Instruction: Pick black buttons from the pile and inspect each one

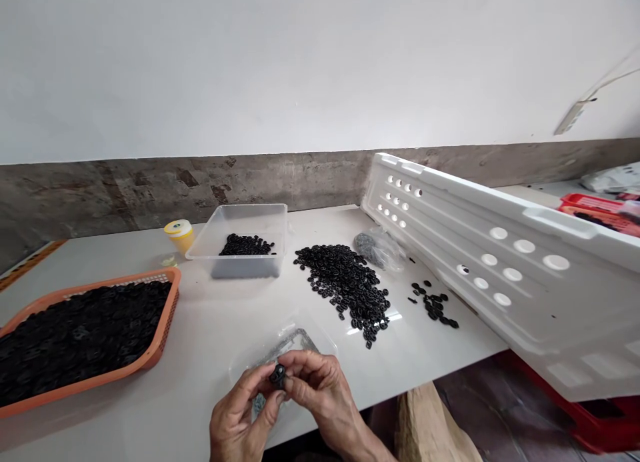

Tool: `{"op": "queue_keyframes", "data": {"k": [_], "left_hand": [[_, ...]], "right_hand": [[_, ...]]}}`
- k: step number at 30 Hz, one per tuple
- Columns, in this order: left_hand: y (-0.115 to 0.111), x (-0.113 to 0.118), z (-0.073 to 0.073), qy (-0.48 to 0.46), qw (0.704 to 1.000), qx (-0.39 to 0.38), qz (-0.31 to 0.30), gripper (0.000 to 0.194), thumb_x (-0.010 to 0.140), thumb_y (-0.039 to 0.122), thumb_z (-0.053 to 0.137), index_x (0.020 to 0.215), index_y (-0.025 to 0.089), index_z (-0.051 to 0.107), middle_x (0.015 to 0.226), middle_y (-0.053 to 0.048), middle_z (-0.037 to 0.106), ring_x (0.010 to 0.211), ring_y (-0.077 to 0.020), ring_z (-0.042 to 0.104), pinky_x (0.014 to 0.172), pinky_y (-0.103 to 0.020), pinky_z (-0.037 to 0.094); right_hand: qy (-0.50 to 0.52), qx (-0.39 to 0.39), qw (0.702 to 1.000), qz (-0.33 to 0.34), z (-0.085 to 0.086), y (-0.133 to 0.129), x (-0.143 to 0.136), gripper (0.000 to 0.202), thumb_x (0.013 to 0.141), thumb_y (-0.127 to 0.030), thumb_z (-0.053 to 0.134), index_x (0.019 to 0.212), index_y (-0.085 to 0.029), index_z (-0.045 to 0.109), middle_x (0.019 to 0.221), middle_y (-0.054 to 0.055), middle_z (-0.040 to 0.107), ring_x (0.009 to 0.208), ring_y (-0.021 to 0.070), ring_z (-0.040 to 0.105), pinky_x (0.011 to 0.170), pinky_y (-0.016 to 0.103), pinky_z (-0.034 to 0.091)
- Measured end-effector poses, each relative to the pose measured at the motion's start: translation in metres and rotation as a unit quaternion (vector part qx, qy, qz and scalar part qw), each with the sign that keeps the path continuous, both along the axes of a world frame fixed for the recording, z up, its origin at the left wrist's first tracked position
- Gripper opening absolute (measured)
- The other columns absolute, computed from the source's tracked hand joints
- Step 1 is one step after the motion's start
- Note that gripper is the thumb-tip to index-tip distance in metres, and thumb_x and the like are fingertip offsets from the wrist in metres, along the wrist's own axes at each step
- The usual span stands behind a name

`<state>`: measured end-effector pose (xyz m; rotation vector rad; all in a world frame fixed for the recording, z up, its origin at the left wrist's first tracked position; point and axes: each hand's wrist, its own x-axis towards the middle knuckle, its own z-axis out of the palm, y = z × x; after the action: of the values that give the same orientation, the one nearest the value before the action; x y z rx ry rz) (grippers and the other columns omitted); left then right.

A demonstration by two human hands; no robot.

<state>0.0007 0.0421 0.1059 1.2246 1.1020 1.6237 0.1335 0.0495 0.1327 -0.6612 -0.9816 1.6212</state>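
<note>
Between my two hands, near the table's front edge, is a small black plastic part [278,377]. The thumb and fingers of my left hand [245,412] pinch it from one side. On the other side my right hand [320,389] pinches it too. Its details are too small to make out. Just beyond and below the hands sits a clear plastic container [327,345] with small grey metal bits [259,403] in it, partly hidden by my fingers. A loose pile of black ring-like parts [345,282] lies ahead to the right.
An orange basket [173,295] heaped with black parts stands left. Behind are a clear bin [250,270] holding black pieces and a yellow-white tape roll [179,234]. A bag of grey pieces [377,249] and scattered black parts [435,305] lie beside a tilted white crate [500,282].
</note>
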Motion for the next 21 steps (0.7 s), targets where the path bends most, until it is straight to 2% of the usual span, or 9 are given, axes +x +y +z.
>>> {"op": "queue_keyframes", "data": {"k": [10,16,21], "left_hand": [[0.006,-0.005,0.004,0.029,0.998,0.061,0.0,0.025,0.072,0.027,0.076,0.096,0.031,0.075,0.088,0.004,0.073,0.078,-0.0058,0.068,0.077,-0.007,0.053],[0.015,-0.02,0.007,0.147,0.978,0.137,-0.054,0.045,0.073,0.013,0.072,0.111,0.038,0.07,0.099,0.004,0.074,0.082,-0.0092,0.071,0.076,-0.01,0.056],[0.017,-0.023,0.013,0.176,0.971,0.155,-0.053,0.044,0.074,0.014,0.071,0.112,0.037,0.069,0.099,0.004,0.074,0.082,-0.0088,0.071,0.076,-0.009,0.056]], "right_hand": [[-0.007,0.012,0.999,0.032,0.005,0.004,0.005,0.04,0.079,-0.035,0.073,0.107,-0.008,0.064,0.087,0.008,0.063,0.071,0.0048,0.059,0.071,0.014,0.05],[0.001,0.036,0.998,0.045,0.003,0.007,0.005,0.037,0.079,-0.034,0.073,0.108,-0.01,0.066,0.082,0.006,0.061,0.069,0.0033,0.057,0.068,0.011,0.048],[-0.019,0.066,0.997,0.035,0.003,0.008,0.006,0.034,0.081,-0.031,0.071,0.109,-0.012,0.067,0.08,0.004,0.06,0.069,0.0024,0.056,0.069,0.01,0.046]]}}
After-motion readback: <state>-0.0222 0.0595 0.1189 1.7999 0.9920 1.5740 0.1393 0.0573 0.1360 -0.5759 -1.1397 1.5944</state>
